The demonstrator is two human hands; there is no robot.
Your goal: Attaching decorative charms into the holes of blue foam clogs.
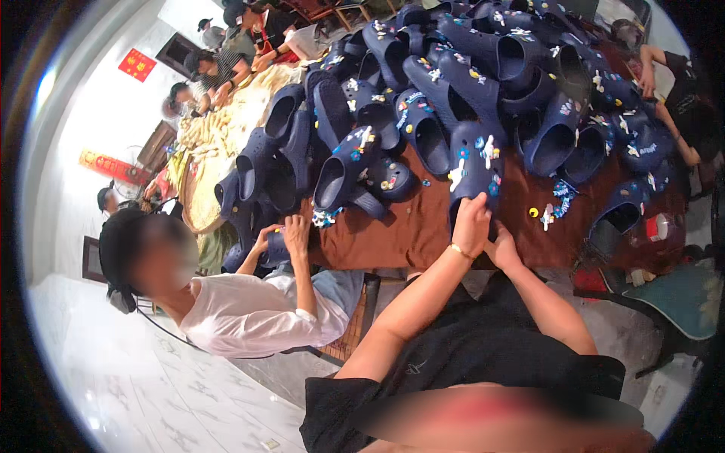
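A navy foam clog with white, blue and yellow charms on its upper stands toe-away in front of me at the table's near edge. My left hand, with a bracelet at the wrist, is closed on the clog's near end, fingertips pressed against its upper. Just right of it and lower, my right hand is against the clog's near right side; its fingers are partly hidden behind the clog. Loose charms, white and blue, lie on the brown cloth to the right, beside a small yellow charm.
A large heap of navy clogs covers the table beyond my hands. At my left, a seated co-worker in white handles another clog. A person in black reaches in at the far right. A green chair stands at the right.
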